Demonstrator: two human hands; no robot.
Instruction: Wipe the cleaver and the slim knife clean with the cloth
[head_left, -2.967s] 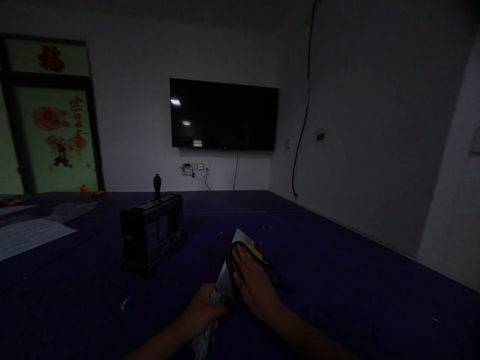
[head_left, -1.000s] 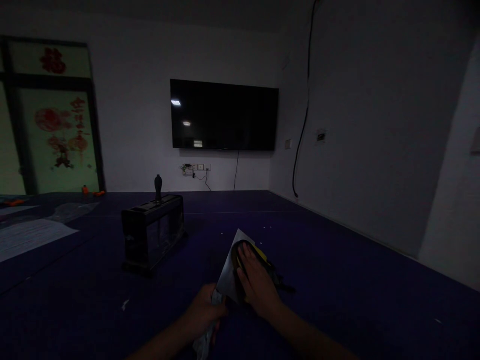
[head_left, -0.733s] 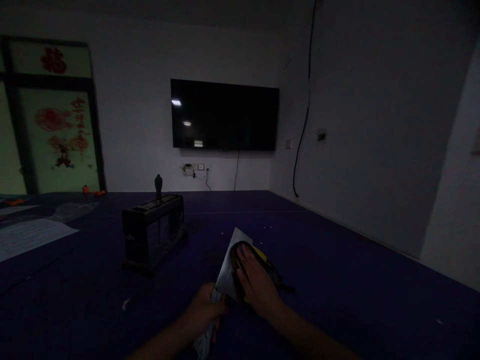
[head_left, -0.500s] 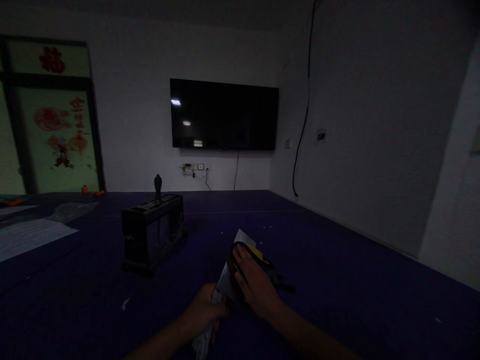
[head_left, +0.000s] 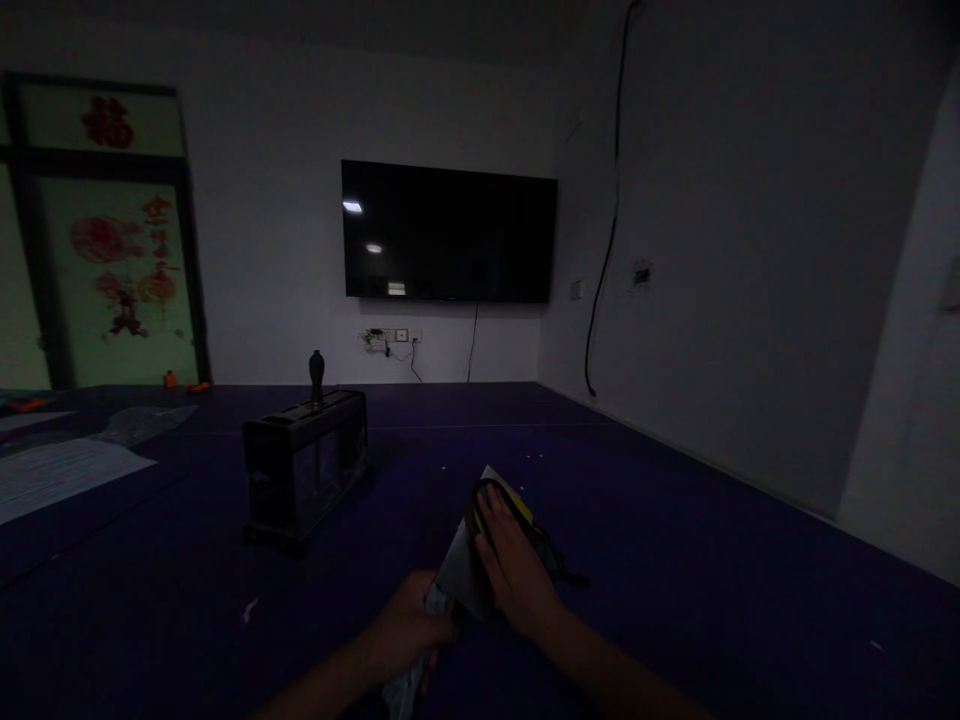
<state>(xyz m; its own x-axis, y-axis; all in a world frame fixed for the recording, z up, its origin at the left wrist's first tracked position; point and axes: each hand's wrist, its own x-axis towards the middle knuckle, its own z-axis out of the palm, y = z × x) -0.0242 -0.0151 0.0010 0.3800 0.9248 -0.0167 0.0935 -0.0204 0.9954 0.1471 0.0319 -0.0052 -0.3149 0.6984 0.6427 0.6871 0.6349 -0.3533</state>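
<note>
My left hand (head_left: 412, 625) is closed around the pale, mottled handle (head_left: 407, 685) of what looks like a broad-bladed knife. Its flat grey blade (head_left: 459, 570) points up and away from me. Across the blade lies my right hand (head_left: 517, 565), fingers together on a dark rounded pad with a yellow edge (head_left: 520, 503). That hand and pad hide much of the blade. Just beyond, a dark item with a black strap (head_left: 574, 578) rests on the table; whether it joins the pad, I cannot tell.
Left of the hands stands a black box-shaped stand (head_left: 304, 465), a dark handle (head_left: 316, 378) upright from its top. Printed paper (head_left: 67, 475) and clear plastic (head_left: 146, 424) lie far left on the purple tabletop (head_left: 675, 600). Small white scraps (head_left: 250, 610) are scattered about. A television (head_left: 450, 232) hangs behind.
My right hand and the pad have shifted slightly right along the blade, and more of the blade's lower part shows. My left hand keeps its grip almost in place.
</note>
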